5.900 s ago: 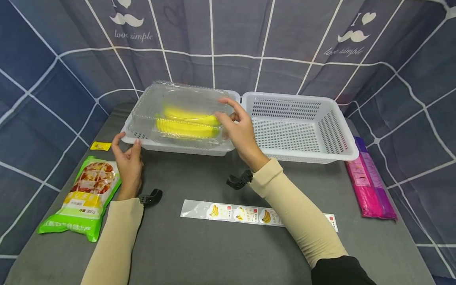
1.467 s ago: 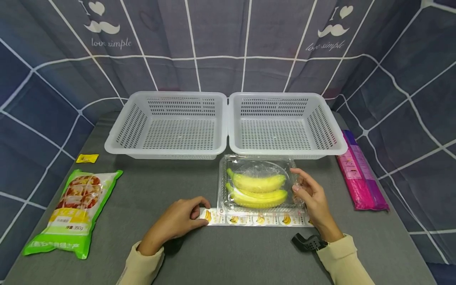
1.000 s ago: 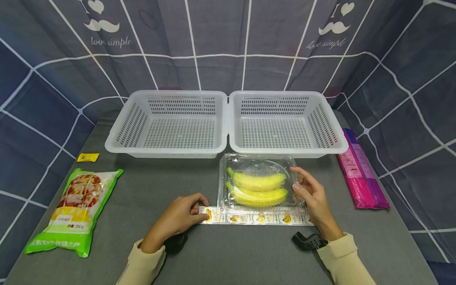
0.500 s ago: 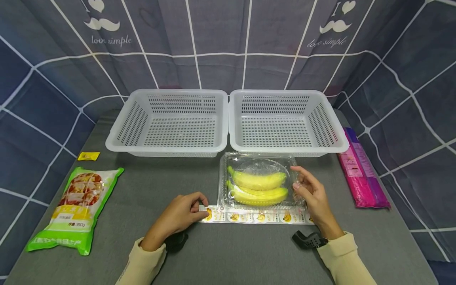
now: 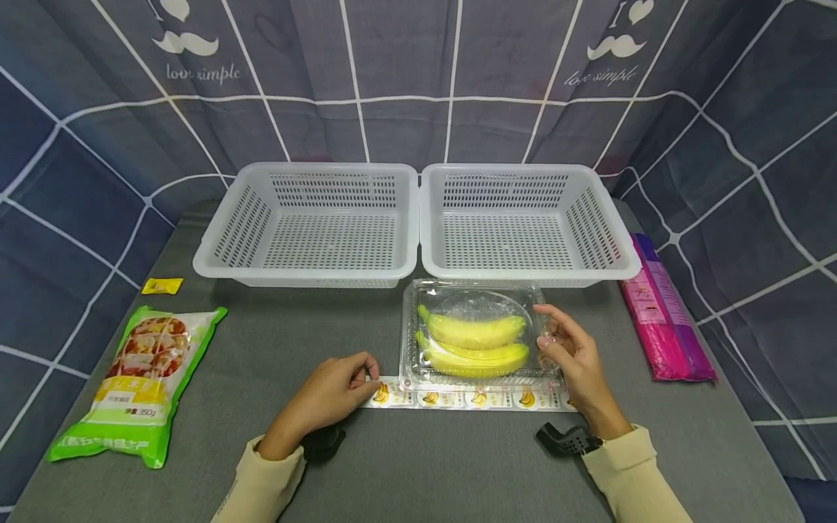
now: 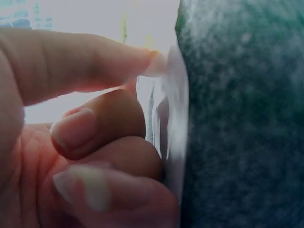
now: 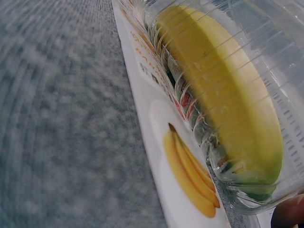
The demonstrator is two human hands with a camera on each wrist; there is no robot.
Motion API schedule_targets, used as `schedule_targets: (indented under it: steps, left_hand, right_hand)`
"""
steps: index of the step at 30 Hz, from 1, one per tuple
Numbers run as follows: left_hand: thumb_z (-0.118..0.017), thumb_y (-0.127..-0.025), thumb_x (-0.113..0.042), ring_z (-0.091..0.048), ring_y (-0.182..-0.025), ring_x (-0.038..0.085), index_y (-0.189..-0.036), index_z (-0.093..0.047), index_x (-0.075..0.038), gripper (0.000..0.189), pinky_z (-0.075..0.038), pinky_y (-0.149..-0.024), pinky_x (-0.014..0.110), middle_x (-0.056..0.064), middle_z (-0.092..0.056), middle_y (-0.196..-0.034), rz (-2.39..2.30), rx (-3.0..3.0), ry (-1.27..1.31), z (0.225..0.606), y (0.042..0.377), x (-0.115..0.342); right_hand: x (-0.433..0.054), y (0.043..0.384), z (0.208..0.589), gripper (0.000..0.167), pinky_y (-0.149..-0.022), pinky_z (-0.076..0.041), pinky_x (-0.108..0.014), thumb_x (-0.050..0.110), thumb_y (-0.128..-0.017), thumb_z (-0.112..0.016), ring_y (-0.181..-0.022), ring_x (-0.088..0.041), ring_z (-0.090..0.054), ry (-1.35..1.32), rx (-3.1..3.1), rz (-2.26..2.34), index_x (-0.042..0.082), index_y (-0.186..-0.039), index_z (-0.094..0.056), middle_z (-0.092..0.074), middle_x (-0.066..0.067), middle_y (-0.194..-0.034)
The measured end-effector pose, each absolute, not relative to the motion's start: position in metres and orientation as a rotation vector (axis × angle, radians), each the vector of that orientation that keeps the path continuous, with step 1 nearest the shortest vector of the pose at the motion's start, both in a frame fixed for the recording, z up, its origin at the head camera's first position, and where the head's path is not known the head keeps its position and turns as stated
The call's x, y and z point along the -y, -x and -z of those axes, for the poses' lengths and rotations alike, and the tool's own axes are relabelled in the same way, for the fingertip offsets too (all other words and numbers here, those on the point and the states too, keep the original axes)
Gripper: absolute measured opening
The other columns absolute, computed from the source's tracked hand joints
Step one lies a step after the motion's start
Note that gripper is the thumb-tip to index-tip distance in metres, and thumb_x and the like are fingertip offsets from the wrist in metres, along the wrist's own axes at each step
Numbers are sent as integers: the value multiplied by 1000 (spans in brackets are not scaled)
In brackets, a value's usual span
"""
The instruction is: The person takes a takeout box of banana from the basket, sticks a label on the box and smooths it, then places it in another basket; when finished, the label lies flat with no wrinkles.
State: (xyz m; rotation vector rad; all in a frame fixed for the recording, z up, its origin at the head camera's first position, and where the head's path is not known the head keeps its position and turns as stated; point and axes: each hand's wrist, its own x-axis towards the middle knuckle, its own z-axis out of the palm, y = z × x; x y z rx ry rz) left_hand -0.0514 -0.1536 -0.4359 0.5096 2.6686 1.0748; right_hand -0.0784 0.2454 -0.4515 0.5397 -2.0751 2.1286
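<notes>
Now, lower centre of frame, the left hand (image 5: pixel 332 392) pinches the label strip (image 5: pixel 503 400) by its left end; right of centre, the right hand (image 5: pixel 577 363) grips the clear box (image 5: pixel 471 299) just left of it.

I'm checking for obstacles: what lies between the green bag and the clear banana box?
In the head view, the left hand and part of the label strip lie between the green bag and clear banana box; bare tabletop shows farther back.

Gray counter (image 5: pixel 458 465) enclosed by blue-gray cloth (image 5: pixel 405 51)

The far, left and right edges are bordered by it, crossed by white lines (image 5: pixel 451 98); moustaches (image 5: pixel 616 47) and "love simple" lettering (image 5: pixel 203 73) are printed above the far corners.
</notes>
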Motion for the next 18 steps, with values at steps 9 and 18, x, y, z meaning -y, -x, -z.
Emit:
schedule_targets:
  steps: [9,18]
  left_hand:
    - [-69,-94,-15,-35,-52,2,-90,-62,-20,10,-35,-54,23,-11,-42,-63,-1152,-2617,-469,434,54,155]
    - [-69,-95,-12,-40,-51,7,-93,-63,-14,7,-35,-52,24,-6,-45,-64,-1330,-2547,-280,434,56,162]
  right_hand:
    - [-248,79,454,48,-55,-49,-26,-10,-97,-54,-64,-17,-52,-494,2105,-2135,-6,-145,-50,-40,-11,-97]
    - [-247,79,454,48,-56,-50,-26,-9,-98,-54,-67,-15,-52,-499,2105,-2138,-5,-145,-50,-40,-11,-97]
